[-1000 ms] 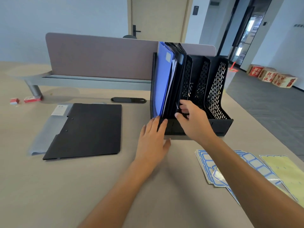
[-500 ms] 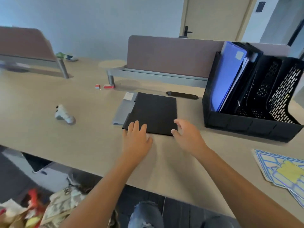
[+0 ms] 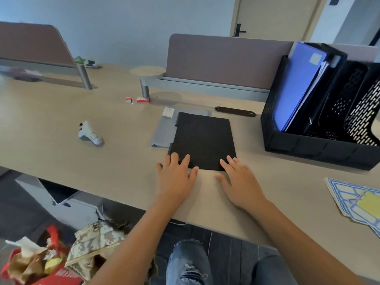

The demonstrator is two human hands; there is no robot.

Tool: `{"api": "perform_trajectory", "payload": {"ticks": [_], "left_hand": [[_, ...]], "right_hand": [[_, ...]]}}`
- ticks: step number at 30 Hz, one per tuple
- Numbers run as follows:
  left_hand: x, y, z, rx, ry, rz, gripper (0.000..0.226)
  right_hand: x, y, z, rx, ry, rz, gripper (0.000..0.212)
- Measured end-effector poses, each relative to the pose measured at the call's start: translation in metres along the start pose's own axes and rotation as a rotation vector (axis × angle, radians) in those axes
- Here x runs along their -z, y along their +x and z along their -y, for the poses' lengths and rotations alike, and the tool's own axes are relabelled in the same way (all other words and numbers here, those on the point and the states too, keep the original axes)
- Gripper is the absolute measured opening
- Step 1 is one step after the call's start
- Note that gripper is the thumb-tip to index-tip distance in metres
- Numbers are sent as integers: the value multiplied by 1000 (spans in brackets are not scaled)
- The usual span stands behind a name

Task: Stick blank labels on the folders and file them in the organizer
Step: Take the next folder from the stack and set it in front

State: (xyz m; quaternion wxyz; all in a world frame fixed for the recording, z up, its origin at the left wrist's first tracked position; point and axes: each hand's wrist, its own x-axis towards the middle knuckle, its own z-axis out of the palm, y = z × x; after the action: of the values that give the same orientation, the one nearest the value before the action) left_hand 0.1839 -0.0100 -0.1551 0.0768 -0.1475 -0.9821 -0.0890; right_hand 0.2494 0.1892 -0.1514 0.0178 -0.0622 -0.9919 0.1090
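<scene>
Both hands lie flat, fingers spread and grasping nothing, at the near edge of a black folder on the table. The left hand has its fingertips on the folder's near left corner; the right hand has its fingertips at the near right corner. A grey folder with a white label lies partly beneath the black one. The organizer, at right, holds a blue folder upright in its leftmost slot. Label sheets lie near the right edge.
</scene>
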Motion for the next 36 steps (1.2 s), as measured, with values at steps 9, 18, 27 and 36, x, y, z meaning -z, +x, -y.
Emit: {"api": "perform_trajectory", "payload": {"ticks": [9, 18, 27, 36], "left_hand": [[6, -84, -52, -106, -84, 83, 61], [-1, -157, -110, -237, -71, 73, 61], [-3, -171, -174, -301, -71, 115, 60], [20, -153, -229, -232, -132, 104, 53]], "right_hand": [[-5, -135, -23, 2, 32, -22, 69], [-14, -248, -52, -134, 87, -179, 72], [-7, -283, -91, -251, 128, -237, 69], [16, -298, -142, -248, 359, -437, 50]]}}
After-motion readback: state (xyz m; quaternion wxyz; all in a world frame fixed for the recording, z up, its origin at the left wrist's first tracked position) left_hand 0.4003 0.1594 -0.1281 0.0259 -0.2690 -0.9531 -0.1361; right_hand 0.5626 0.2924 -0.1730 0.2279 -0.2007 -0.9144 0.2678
